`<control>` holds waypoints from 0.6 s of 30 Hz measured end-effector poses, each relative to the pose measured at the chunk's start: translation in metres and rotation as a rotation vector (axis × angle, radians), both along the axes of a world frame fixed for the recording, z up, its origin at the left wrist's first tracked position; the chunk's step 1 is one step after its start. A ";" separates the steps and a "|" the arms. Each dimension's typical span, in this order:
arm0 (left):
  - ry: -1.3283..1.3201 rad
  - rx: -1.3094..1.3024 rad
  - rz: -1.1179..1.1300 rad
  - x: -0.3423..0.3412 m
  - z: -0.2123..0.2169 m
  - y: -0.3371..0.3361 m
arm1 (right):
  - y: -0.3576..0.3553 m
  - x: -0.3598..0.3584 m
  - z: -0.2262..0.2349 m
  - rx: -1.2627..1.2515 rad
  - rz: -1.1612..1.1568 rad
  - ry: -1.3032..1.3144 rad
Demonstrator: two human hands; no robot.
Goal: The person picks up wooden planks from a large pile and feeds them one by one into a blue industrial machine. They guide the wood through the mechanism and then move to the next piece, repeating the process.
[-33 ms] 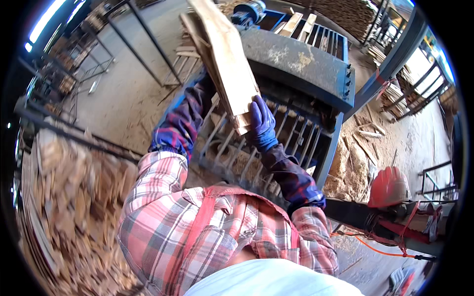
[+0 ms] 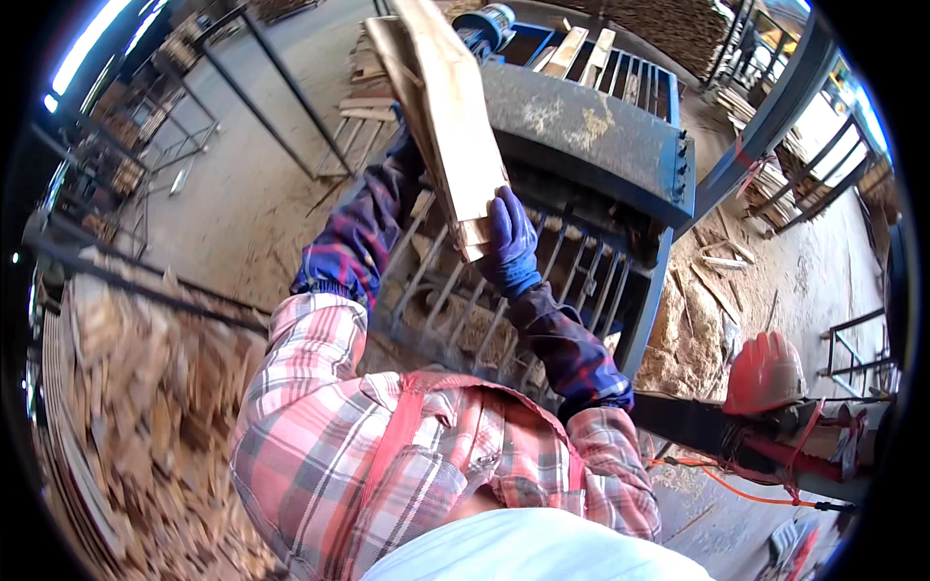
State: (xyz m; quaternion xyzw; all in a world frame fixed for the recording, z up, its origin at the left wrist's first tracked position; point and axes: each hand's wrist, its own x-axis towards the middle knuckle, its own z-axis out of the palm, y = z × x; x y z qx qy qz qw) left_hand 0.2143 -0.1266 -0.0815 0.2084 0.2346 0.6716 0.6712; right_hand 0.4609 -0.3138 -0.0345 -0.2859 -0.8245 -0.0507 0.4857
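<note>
A small stack of long, pale wooden boards (image 2: 453, 116) slants up and away in front of me, raised over a blue machine. My right hand (image 2: 510, 240), in a blue-purple glove, is closed on the stack's near end, fingers over its right edge. My left arm reaches up along the left side of the boards, and they hide that hand and its fingers. Under the boards lies the machine's bed of metal bars (image 2: 455, 305), with wood shavings showing between them. A worn metal cover (image 2: 591, 126) spans the machine just beyond my right hand.
Wood scraps (image 2: 155, 416) are heaped at the left behind a dark rail (image 2: 145, 286). Sawdust (image 2: 678, 329) lies right of the machine. A red helmet (image 2: 765, 373) rests on a beam at the right. A blue motor (image 2: 484, 27) and more boards (image 2: 567, 50) are at the far side.
The view has shifted very slightly. Both arms and the boards keep almost the same position, and my right hand stays closed on them.
</note>
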 end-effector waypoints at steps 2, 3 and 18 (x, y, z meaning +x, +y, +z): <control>0.092 0.047 0.012 -0.019 0.018 0.015 | 0.012 -0.022 0.001 -0.025 -0.061 0.058; 0.157 0.075 0.016 -0.033 0.030 0.029 | 0.023 -0.034 0.004 -0.076 -0.096 0.078; 1.490 0.264 0.168 0.038 0.022 -0.074 | 0.078 -0.028 -0.039 -1.918 0.326 1.037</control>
